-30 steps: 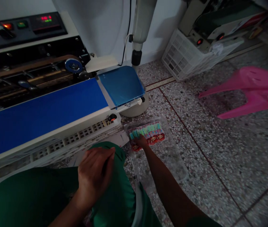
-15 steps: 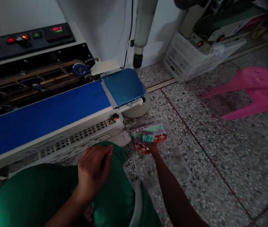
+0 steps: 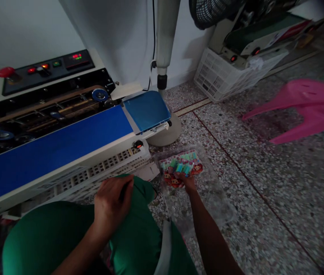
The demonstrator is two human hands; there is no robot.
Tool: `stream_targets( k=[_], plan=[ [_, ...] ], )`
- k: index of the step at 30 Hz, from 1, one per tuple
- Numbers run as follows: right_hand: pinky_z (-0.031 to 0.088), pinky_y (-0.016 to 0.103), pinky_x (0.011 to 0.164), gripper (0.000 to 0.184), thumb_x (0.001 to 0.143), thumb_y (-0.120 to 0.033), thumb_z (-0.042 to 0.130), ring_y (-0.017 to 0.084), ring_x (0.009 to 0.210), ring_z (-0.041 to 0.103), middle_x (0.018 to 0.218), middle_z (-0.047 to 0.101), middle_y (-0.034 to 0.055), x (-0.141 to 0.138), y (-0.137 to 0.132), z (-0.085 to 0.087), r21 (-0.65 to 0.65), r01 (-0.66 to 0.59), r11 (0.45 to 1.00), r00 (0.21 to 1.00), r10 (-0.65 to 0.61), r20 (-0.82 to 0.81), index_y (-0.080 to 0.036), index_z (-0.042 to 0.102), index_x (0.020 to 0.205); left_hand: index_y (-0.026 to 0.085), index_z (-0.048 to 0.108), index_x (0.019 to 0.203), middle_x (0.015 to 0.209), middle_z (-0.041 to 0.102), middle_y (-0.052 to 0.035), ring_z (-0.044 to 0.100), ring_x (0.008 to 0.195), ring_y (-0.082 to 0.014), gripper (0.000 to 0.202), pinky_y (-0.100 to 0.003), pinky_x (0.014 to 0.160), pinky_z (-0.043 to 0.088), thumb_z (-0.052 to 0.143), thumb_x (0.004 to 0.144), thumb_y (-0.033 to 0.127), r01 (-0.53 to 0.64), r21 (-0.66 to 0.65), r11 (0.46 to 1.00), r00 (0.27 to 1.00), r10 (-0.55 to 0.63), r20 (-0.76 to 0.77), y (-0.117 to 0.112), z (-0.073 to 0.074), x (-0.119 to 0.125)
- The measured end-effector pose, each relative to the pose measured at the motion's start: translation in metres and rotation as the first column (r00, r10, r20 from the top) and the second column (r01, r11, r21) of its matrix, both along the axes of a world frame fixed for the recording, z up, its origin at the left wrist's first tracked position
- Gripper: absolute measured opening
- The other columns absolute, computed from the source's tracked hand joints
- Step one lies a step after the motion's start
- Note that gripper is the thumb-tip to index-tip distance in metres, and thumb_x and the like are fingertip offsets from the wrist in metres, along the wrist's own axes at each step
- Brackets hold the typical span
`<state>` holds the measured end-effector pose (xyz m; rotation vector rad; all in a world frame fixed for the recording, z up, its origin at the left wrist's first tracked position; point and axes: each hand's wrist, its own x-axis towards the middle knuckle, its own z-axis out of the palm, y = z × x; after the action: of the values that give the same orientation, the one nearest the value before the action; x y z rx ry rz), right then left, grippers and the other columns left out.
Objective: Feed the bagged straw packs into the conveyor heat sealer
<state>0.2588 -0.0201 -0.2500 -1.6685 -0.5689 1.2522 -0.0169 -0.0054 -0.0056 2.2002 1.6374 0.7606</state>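
Note:
My right hand [image 3: 188, 182] reaches down into a clear plastic bag [image 3: 207, 198] lying on the floor and is closed around a bunch of small colourful packets [image 3: 182, 169], green and red ones. My left hand [image 3: 113, 204] rests on my knee, which is covered in green cloth [image 3: 139, 236]. Its fingers are curled loosely and nothing shows in them.
A sealing machine with a blue conveyor belt [image 3: 50, 147] and a control panel [image 3: 47, 68] stands at the left on a white crate [image 3: 99, 172]. A fan stand [image 3: 162, 76], a white basket [image 3: 221, 72] and a pink plastic stool [image 3: 305, 109] sit on the speckled floor.
My right hand has gathered the packets in the bag and drawn them slightly towards me. The view has tilted up a little. My left hand has stayed on the knee.

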Motion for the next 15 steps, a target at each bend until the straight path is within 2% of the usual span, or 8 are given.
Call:
stream_targets(
  k=[2, 4, 6, 8, 10, 13, 15],
  plan=[
    [0.053, 0.038, 0.076, 0.055, 0.060, -0.043, 0.070, 0.025, 0.087, 0.066, 0.103, 0.068, 0.0119, 0.001, 0.001, 0.015, 0.033, 0.011, 0.999, 0.998, -0.009, -0.054, -0.018, 0.056, 0.108, 0.019, 0.064, 0.103, 0.093, 0.070, -0.0074, 0.065, 0.086, -0.0237, 0.024, -0.039, 0.079, 0.049, 0.058, 0.082, 0.027, -0.048, -0.138, 0.989, 0.999, 0.050, 0.012, 0.011, 0.003, 0.002],
    [0.053, 0.039, 0.079, 0.055, 0.059, -0.040, 0.073, 0.024, 0.088, 0.066, 0.103, 0.069, 0.0095, 0.001, 0.003, 0.037, 0.088, 0.022, 0.996, 0.996, -0.014, -0.089, -0.020, 0.057, 0.107, 0.019, 0.059, 0.114, 0.105, 0.068, -0.0094, 0.065, 0.094, -0.0256, 0.037, -0.039, 0.080, 0.050, 0.059, 0.080, 0.033, -0.054, -0.316, 0.947, 0.994, 0.081, 0.071, 0.026, 0.005, 0.010],
    [0.053, 0.040, 0.079, 0.051, 0.056, -0.038, 0.077, 0.023, 0.083, 0.066, 0.095, 0.070, 0.0069, -0.001, 0.009, 0.067, 0.154, 0.012, 0.988, 0.993, 0.006, -0.114, -0.019, 0.061, 0.100, 0.019, 0.050, 0.127, 0.127, 0.058, -0.0129, 0.057, 0.113, -0.0292, 0.060, -0.043, 0.091, 0.046, 0.068, 0.072, 0.036, 0.017, -0.407, 0.913, 0.980, 0.066, 0.188, 0.040, 0.007, 0.024],
    [0.054, 0.039, 0.074, 0.039, 0.055, -0.035, 0.079, 0.021, 0.073, 0.066, 0.083, 0.071, 0.0045, -0.009, 0.018, 0.105, 0.226, -0.057, 0.972, 0.987, 0.089, -0.132, -0.017, 0.065, 0.088, 0.019, 0.045, 0.133, 0.140, 0.045, -0.0153, 0.042, 0.128, -0.0342, 0.087, -0.047, 0.103, 0.035, 0.081, 0.055, 0.035, 0.115, -0.427, 0.897, 0.938, 0.043, 0.343, 0.049, 0.011, 0.040],
    [0.055, 0.035, 0.067, 0.027, 0.058, -0.033, 0.079, 0.019, 0.064, 0.065, 0.073, 0.070, 0.0029, -0.021, 0.031, 0.148, 0.309, -0.201, 0.930, 0.960, 0.250, -0.126, -0.017, 0.067, 0.076, 0.019, 0.048, 0.130, 0.135, 0.050, -0.0155, 0.043, 0.126, -0.0363, 0.097, -0.046, 0.102, 0.037, 0.087, 0.042, 0.028, 0.241, -0.461, 0.854, 0.825, 0.069, 0.560, 0.052, 0.019, 0.053],
    [0.054, 0.031, 0.065, 0.026, 0.058, -0.029, 0.080, 0.018, 0.066, 0.065, 0.075, 0.071, 0.0019, -0.048, 0.053, 0.210, 0.452, -0.354, 0.819, 0.902, 0.426, -0.065, -0.016, 0.069, 0.078, 0.017, 0.055, 0.119, 0.111, 0.066, -0.0123, 0.062, 0.101, -0.0321, 0.076, -0.042, 0.085, 0.051, 0.085, 0.049, 0.022, 0.446, -0.444, 0.777, 0.546, 0.156, 0.823, 0.047, 0.038, 0.056],
    [0.054, 0.031, 0.067, 0.030, 0.060, -0.028, 0.079, 0.019, 0.071, 0.066, 0.081, 0.071, 0.0020, -0.069, 0.067, 0.244, 0.538, -0.398, 0.743, 0.866, 0.498, -0.048, -0.016, 0.069, 0.085, 0.016, 0.059, 0.109, 0.093, 0.069, -0.0081, 0.066, 0.084, -0.0269, 0.061, -0.037, 0.074, 0.054, 0.083, 0.054, 0.021, 0.471, -0.404, 0.784, 0.442, 0.186, 0.878, 0.042, 0.052, 0.046]
  ],
)
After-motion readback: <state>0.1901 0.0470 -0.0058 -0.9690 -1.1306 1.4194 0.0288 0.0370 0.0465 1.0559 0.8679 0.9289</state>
